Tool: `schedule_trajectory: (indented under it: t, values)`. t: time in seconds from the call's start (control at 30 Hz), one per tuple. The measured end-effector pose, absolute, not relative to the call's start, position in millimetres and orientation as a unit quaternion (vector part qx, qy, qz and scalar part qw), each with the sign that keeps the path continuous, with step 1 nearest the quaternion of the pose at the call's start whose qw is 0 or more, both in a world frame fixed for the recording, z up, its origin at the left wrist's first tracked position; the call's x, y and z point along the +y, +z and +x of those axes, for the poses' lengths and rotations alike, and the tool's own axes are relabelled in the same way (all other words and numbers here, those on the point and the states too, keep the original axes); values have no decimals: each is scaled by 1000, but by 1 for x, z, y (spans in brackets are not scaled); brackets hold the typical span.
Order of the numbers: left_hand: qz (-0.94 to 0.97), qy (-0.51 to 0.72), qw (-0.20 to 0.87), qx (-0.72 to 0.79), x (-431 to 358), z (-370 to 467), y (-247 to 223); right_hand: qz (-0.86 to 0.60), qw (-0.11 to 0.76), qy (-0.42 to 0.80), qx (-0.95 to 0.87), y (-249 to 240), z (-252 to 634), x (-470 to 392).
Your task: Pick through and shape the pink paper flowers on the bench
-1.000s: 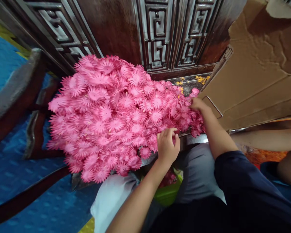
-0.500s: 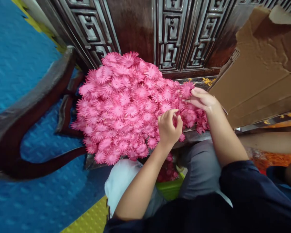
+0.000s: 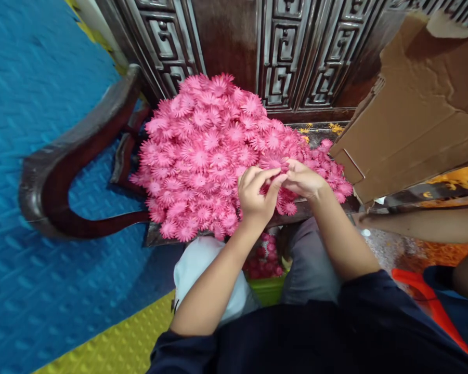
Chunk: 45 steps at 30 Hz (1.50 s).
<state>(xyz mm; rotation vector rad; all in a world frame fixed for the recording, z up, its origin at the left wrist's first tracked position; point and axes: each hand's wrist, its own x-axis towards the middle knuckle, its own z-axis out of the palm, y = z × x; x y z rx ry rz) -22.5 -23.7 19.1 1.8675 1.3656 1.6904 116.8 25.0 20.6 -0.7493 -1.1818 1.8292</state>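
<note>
Over a large heap [image 3: 203,156], seemingly left to do, on the tabletop [image 3: 159,237], the right hand [image 3: 304,180] pinched a pink flower [image 3: 273,160], left hand [image 3: 255,197] meeting it (grip unclear), the green container [image 3: 267,292] holding fewer blooms [image 3: 264,266].

The bench [image 3: 158,235] is mostly hidden by pink flowers [image 3: 203,156], and the cardboard [image 3: 417,114] is cut off by the right edge.

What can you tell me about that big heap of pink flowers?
The heap of pink flowers is many daisy-like heads with narrow petals, apparently plastic or fabric, loosely piled. Broadest toward the left, it thins rightward across a dark wooden bench, alongside a carved panel. The left hand and right hand are over its right part; whether they touch it is unclear.
</note>
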Motion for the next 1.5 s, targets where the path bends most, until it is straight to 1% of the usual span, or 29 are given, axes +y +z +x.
schedule_trajectory:
  t: [0.1,0.23,0.4,0.6,0.9,1.1,1.3,1.5]
  values:
    - [641,589,154,468,-23,-29,18,-278,383,732,-490,19,111,28]
    - [629,586,134,492,-18,-40,18,-275,373,741,-485,21,102,30]
    - [591,601,112,526,-8,-45,15,-310,405,737,-443,20,93,31]
    - [566,590,137,560,0,-43,12,-331,438,708,-443,19,90,31]
    - [531,630,202,529,8,-40,11,-363,476,671,-437,19,92,34]
    - [559,614,214,514,7,-39,10,-348,495,687,-403,13,93,38]
    - [604,589,194,501,6,-40,11,-353,494,693,-389,12,95,39]
    - [596,579,145,537,6,-39,7,-343,497,711,-360,12,92,39]
